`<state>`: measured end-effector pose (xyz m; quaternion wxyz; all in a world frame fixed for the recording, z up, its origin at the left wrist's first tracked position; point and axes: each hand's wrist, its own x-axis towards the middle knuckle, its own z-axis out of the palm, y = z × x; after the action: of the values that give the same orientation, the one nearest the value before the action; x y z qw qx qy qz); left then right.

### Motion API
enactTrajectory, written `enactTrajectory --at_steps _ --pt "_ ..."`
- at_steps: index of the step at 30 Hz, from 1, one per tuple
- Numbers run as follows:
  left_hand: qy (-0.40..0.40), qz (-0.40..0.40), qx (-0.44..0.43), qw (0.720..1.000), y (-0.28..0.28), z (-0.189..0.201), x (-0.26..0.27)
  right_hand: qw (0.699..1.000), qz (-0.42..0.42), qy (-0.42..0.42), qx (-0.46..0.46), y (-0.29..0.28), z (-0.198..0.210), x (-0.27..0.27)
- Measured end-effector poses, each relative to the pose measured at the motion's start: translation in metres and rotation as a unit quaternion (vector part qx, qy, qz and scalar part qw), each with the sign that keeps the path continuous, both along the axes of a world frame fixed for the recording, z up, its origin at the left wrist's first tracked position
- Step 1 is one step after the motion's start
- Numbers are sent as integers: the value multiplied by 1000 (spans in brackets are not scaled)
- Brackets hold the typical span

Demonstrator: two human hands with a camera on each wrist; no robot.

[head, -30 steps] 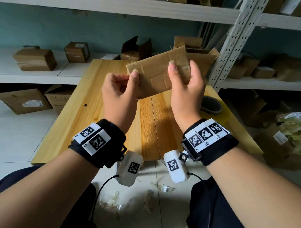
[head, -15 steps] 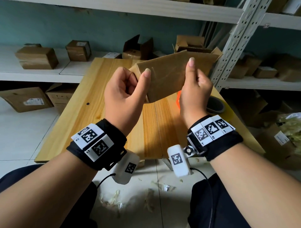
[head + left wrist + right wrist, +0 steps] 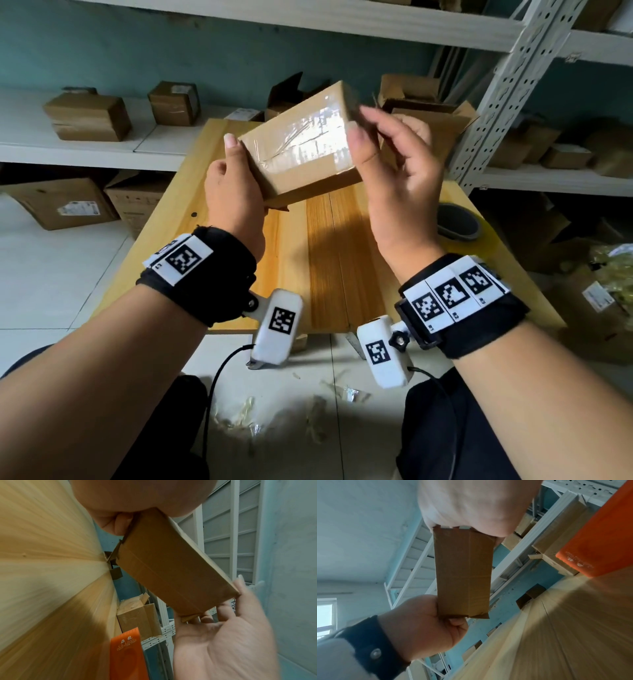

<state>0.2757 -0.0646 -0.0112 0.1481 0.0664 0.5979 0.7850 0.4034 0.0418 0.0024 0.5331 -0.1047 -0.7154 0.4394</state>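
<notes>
A small brown cardboard box [image 3: 301, 150], sealed with glossy clear tape, is held tilted in the air above the wooden table [image 3: 342, 257]. My left hand [image 3: 236, 171] grips its lower left end, thumb on the taped face and fingers underneath. My right hand [image 3: 363, 126] pinches the upper right end, thumb on top and fingers loosely spread behind. The left wrist view shows the box [image 3: 171, 563] from below, with the right hand [image 3: 223, 635] blurred at its far end. In the right wrist view the box [image 3: 464, 574] spans both hands, and the left hand [image 3: 423, 622] curls round its lower end.
A tape roll [image 3: 457, 222] lies on the table's right edge. An orange object [image 3: 125, 655] and an open carton [image 3: 428, 116] stand at the table's back. Shelves [image 3: 157, 154] with several boxes run behind. A perforated rack post [image 3: 507, 89] rises at the right. Scraps litter the floor.
The box has been turned over so its taped face points up at me. My left hand slid to the lower left end, and my right hand shifted to the right end.
</notes>
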Motion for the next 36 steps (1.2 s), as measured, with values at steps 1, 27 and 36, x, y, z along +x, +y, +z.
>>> enactTrajectory --at_steps 1,27,36 --pt "-6 3 -1 1000 0 1 -1 1000 9 -16 -3 0 -1 -1" --pt "132 -51 -10 990 7 -7 5 974 91 -49 -203 -9 -1 5" --pt "127 -25 -35 991 9 -8 -4 961 134 -222 -93 1 -5 8"
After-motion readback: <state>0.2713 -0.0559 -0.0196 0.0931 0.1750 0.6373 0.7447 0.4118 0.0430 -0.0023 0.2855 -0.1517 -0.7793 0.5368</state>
